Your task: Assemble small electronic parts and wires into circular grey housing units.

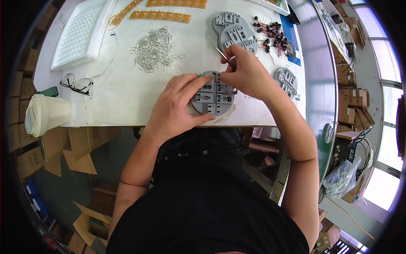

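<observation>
Near the table's front edge lies a round grey fixture [218, 106] with raised blocks and slots. My left hand [174, 99] grips its left side, thumb at the near rim and fingertips on the far blocks. My right hand [249, 74] is closed around slim metal tweezers [224, 56], whose thin end points away to the upper left. The right thumb and fingertips are at the fixture's far right part; whatever small piece they may touch there is hidden. Beyond the right hand, more grey fixtures [234, 34] lie overlapping, and another round fixture [286, 80] sits to the right.
A pile of small clear pieces [153, 50] lies left of centre. Black parts with red wires [275, 36] are at the far right. Component strips [160, 16], a white foam tray [80, 36], eyeglasses [77, 84] and a lidded white bin [50, 111] occupy the back and left.
</observation>
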Action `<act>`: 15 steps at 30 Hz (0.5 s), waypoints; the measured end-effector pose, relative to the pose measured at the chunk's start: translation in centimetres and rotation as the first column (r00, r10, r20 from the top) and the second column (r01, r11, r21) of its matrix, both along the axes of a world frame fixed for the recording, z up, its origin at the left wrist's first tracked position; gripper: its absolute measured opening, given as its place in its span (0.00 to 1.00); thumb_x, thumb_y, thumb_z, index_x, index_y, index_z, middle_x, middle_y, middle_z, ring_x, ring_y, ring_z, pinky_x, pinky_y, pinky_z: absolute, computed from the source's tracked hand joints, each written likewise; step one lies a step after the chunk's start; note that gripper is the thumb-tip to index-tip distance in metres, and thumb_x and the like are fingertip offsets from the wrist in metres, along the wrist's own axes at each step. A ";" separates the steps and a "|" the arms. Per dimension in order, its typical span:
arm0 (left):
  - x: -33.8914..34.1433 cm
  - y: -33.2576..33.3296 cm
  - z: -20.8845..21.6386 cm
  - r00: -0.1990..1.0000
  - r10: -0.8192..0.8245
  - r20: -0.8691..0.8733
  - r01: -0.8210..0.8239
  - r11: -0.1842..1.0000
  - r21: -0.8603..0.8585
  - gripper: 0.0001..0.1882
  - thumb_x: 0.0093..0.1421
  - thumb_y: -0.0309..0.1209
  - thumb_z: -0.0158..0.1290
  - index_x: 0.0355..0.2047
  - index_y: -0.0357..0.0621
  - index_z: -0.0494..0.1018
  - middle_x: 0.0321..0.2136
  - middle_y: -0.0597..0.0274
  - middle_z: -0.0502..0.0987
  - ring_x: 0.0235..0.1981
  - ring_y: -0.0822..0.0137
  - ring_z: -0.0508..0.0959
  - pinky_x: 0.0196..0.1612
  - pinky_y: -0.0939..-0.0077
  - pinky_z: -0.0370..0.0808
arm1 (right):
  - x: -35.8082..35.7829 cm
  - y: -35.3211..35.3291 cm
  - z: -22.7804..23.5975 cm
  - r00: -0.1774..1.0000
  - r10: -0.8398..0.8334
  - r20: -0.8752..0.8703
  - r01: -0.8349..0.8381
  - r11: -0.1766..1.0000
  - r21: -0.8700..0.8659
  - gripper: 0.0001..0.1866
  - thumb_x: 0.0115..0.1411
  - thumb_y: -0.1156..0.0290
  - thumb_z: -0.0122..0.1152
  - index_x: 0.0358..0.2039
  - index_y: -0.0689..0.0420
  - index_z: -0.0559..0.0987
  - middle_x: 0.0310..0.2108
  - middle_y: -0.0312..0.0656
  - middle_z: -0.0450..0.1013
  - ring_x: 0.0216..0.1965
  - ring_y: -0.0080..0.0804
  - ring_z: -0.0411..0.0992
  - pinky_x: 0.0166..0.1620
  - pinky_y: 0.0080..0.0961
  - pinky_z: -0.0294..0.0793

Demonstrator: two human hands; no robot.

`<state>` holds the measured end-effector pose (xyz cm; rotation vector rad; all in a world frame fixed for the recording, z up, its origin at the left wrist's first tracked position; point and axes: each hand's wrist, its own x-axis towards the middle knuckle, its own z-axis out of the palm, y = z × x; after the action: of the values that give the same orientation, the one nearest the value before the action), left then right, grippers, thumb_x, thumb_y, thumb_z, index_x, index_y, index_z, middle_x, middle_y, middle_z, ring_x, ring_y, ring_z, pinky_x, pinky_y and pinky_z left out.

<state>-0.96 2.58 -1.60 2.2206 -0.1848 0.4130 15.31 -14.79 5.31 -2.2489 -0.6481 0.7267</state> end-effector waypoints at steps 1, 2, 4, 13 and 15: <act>0.0 0.0 0.0 1.000 0.000 -0.001 0.000 1.000 -0.001 0.46 0.44 0.37 0.80 0.65 0.49 0.75 0.56 0.54 0.76 0.58 0.50 0.77 0.61 0.56 0.77 | -0.2 0.0 -0.1 1.000 0.001 0.001 -0.001 1.000 0.001 0.20 0.53 0.72 0.71 0.45 0.66 0.77 0.29 0.46 0.78 0.32 0.36 0.78 0.38 0.34 0.78; 0.0 0.0 0.0 1.000 0.001 0.000 -0.001 1.000 -0.001 0.46 0.44 0.37 0.80 0.65 0.49 0.75 0.56 0.54 0.76 0.58 0.50 0.77 0.61 0.56 0.77 | -0.4 0.0 -0.3 1.000 -0.007 0.016 0.007 1.000 0.024 0.19 0.54 0.75 0.70 0.45 0.65 0.76 0.27 0.42 0.75 0.30 0.30 0.74 0.34 0.30 0.73; -0.1 0.0 0.0 1.000 -0.001 -0.012 0.001 1.000 -0.006 0.46 0.44 0.37 0.79 0.65 0.50 0.75 0.56 0.55 0.76 0.58 0.50 0.76 0.61 0.56 0.77 | -0.7 0.0 -0.8 0.999 -0.022 0.046 0.019 0.997 0.070 0.16 0.56 0.79 0.68 0.44 0.63 0.73 0.23 0.33 0.70 0.25 0.18 0.67 0.27 0.24 0.65; 0.0 0.0 0.0 1.000 0.016 -0.005 -0.016 1.000 -0.024 0.47 0.40 0.35 0.81 0.64 0.47 0.77 0.57 0.55 0.77 0.57 0.49 0.78 0.61 0.55 0.77 | -0.6 0.2 -1.0 0.997 -0.007 0.080 0.004 0.999 0.036 0.14 0.58 0.80 0.68 0.45 0.64 0.77 0.23 0.33 0.72 0.26 0.17 0.69 0.28 0.23 0.68; -0.1 0.0 0.0 1.000 0.019 -0.014 -0.020 0.999 -0.029 0.47 0.40 0.35 0.81 0.64 0.47 0.77 0.57 0.55 0.77 0.57 0.49 0.78 0.60 0.55 0.77 | -0.3 -0.4 -0.3 0.994 0.049 0.094 -0.052 0.998 0.036 0.16 0.58 0.77 0.69 0.48 0.62 0.81 0.29 0.42 0.77 0.29 0.31 0.77 0.34 0.30 0.75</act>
<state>-1.07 2.60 -1.57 2.1979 -0.1490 0.4081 15.00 -15.16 5.00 -2.2490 -0.7600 0.6313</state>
